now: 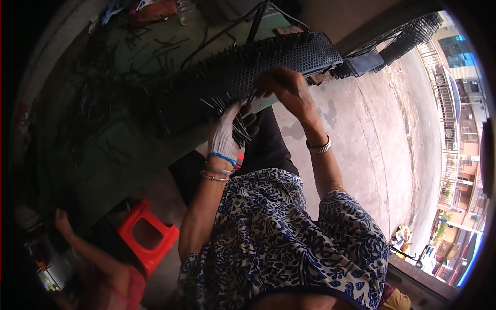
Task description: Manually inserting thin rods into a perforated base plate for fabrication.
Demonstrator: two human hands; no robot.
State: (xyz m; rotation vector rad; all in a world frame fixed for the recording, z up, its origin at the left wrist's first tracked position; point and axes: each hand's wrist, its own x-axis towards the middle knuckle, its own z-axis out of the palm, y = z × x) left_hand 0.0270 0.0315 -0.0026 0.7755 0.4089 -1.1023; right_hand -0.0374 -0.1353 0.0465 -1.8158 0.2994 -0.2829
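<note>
My left hand [225,130], in a pale knit glove, is closed around a bundle of thin dark sticks [241,133]. Their ends poke out above and below the fingers. Close by on the right, my bare right hand [290,93] is bent at the wrist with its fingertips drawn together; whatever they hold, if anything, is too dark to make out. Both hands are at the near edge of a long black board [294,62] full of small holes. Many short dark sticks [243,54] stand upright along the board's far side.
The board lies on a green tabletop [150,155] strewn with loose dark sticks [168,49]. A black metal frame [254,26] rises behind it. A red plastic stool [150,232] stands at lower left, near another person's arm [95,253]. Concrete floor [356,129] stretches off to the right.
</note>
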